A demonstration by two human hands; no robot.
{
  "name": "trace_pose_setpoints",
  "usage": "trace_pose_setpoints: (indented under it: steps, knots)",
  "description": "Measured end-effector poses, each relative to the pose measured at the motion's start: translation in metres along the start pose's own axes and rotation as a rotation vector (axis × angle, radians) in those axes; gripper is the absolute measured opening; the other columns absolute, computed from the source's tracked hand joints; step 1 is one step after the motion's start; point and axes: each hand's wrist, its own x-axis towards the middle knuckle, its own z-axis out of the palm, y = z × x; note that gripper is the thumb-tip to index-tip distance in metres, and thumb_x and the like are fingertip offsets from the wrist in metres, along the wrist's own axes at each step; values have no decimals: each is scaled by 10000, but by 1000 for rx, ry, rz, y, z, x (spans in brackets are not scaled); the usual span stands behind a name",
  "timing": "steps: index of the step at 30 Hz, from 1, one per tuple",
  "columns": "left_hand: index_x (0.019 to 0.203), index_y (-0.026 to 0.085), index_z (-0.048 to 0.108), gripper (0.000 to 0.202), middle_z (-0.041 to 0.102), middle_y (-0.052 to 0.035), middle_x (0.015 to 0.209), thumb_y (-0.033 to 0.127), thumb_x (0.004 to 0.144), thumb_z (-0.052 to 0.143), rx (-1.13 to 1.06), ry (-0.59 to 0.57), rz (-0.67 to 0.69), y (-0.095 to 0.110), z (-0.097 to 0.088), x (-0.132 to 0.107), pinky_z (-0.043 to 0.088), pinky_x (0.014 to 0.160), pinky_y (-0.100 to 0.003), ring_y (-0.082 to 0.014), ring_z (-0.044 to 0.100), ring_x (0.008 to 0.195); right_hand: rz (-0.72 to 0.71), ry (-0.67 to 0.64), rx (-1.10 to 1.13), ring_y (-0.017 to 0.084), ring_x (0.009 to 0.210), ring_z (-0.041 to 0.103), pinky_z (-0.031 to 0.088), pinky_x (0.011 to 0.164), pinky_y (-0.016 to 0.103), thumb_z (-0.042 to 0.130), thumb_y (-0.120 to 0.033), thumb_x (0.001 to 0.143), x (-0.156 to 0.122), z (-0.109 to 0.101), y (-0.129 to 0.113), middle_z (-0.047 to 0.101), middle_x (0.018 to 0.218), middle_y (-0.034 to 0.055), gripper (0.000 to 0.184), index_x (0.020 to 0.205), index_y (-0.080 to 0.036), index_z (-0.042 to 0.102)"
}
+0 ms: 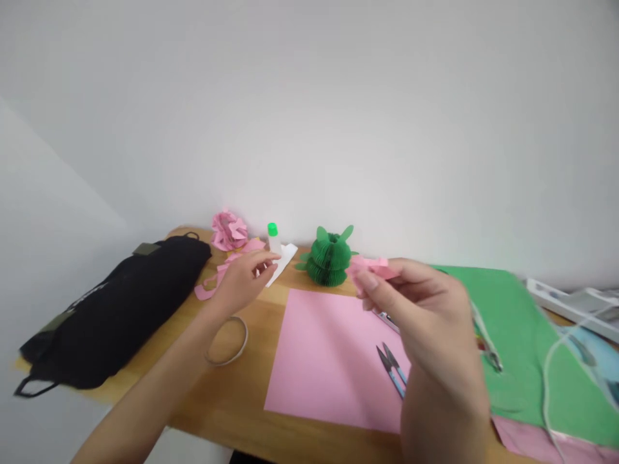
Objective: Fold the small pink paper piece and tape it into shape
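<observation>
My right hand [420,309] is raised over the right part of the table, thumb and fingers pinching a small folded piece of pink paper [372,265]. On the left, my left hand [247,277] reaches out with curved fingers apart and nothing visible in them. Its fingertips are close to a glue bottle [275,240] with a green cap; whether they touch it I cannot tell. A white paper strip [285,261] lies beside the bottle. Between my hands, further back, stands a green honeycomb paper figure [329,261] with leaf-like pieces on top.
Pink paper [333,354] lies flat in front, with thread snips [393,367] on it. A crumpled pink paper flower [229,231] and scraps stand behind my left hand. A ring [244,345], a black bag [120,309], green paper [522,341] and a white cable [546,386] also lie around.
</observation>
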Motion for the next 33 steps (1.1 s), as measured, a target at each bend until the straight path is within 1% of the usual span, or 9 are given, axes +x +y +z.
trace_pose_setpoints:
  steps: [3,5,9,14,20,22,25,28,33]
  knots:
    - [958,202,725,250,723,-34,853,363,905,542,-174,31,155,58,-14,1,519,621,-228,-135,649,735,52,-94,97,50,514,559,475,483,149,742,-266,800,2,-1,-2,672,598,-26,141,669,-218,724]
    - [922,195,723,179,720,-26,789,308,886,589,-486,54,238,92,-20,-3,511,566,-215,-123,645,667,69,-112,119,39,514,553,469,490,135,725,-275,818,1,-2,-4,662,597,-30,159,671,-212,723]
    - [1034,212,672,174,693,7,772,182,907,556,-842,76,254,126,-15,-16,550,588,-214,-104,654,639,59,-121,160,41,524,561,480,506,137,717,-272,828,-1,-4,-6,655,604,-32,156,687,-206,714]
    - [1104,230,634,358,680,-8,906,23,814,600,-710,289,459,130,-2,-28,531,694,-244,-120,621,809,80,-118,213,37,520,539,459,505,135,706,-268,842,-3,-3,-4,611,573,-47,173,687,-194,686]
    - [1042,243,682,360,703,-4,944,-19,801,627,-485,445,602,129,-1,-27,543,812,-301,-140,642,870,65,-188,259,47,541,530,444,516,153,731,-218,808,-5,0,-2,618,615,-57,119,709,-214,664]
    - [1033,233,688,359,708,0,937,-30,793,639,-499,445,597,129,-3,-26,540,811,-302,-136,651,861,58,-184,181,52,563,521,432,529,164,733,-236,807,-8,-1,-3,611,644,-59,121,711,-227,661]
    - [1015,222,695,344,713,0,917,-35,792,646,-583,391,566,126,-6,-24,536,793,-312,-143,658,858,17,-126,35,63,614,524,438,566,178,690,-327,853,-12,-2,-7,636,732,-47,57,842,-273,706]
    - [994,215,702,330,721,0,896,-36,786,653,-648,352,541,124,-8,-23,530,832,-327,-149,663,858,-36,-74,27,83,675,562,462,606,195,592,-420,913,-14,-2,-9,662,787,-24,192,962,-281,715]
    - [969,198,711,313,720,-9,908,-42,774,660,-723,299,517,122,-9,-23,525,825,-322,-150,667,861,-42,-91,62,113,694,568,464,607,227,508,-406,951,-13,-3,-9,615,699,-15,267,884,-253,717]
